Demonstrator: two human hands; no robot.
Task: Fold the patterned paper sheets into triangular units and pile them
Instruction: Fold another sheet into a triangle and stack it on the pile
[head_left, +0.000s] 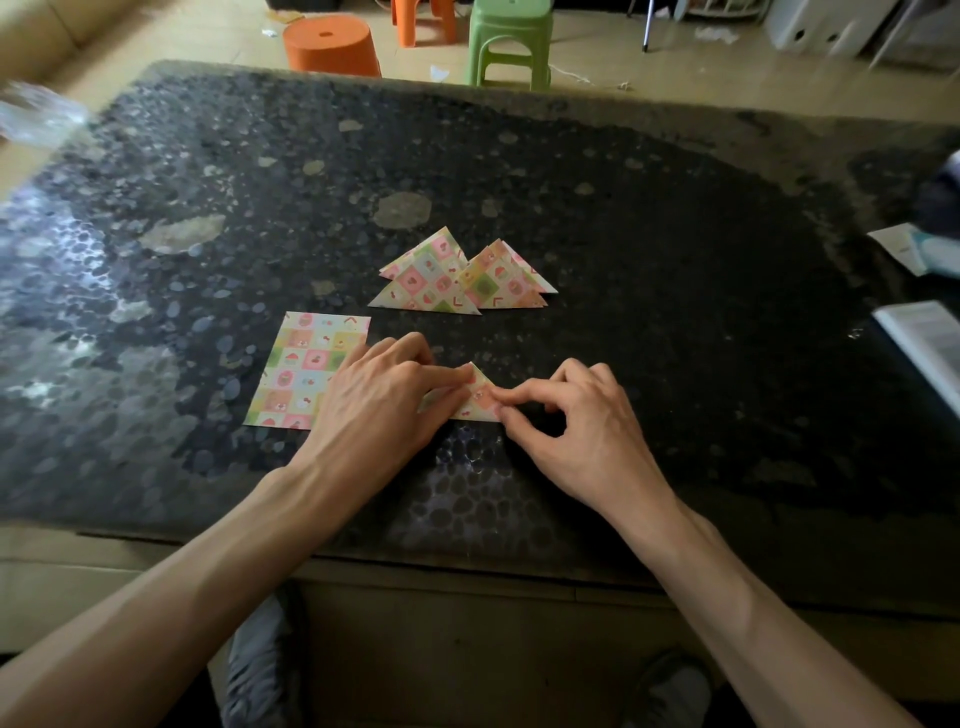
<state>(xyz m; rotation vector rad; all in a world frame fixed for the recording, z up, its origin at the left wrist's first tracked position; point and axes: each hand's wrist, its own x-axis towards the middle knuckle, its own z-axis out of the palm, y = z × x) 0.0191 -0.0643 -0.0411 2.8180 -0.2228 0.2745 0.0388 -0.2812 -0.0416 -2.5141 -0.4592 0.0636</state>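
Note:
A small patterned paper triangle (475, 397) lies on the dark stone table (649, 260) between my hands. My left hand (384, 395) covers its left part, fingers curled onto the paper near its tip. My right hand (571, 415) pinches its right edge with thumb and forefinger. A flat stack of unfolded patterned sheets (301, 369) lies to the left, partly under my left hand. Farther back sit two overlapping heaps of folded triangles: the left heap (428, 283) and the right heap (506, 283).
Papers and a booklet (924, 343) lie at the table's right edge. A clear plastic wrapper (36, 114) sits at the far left corner. An orange stool (332, 44) and a green stool (509, 36) stand beyond the table.

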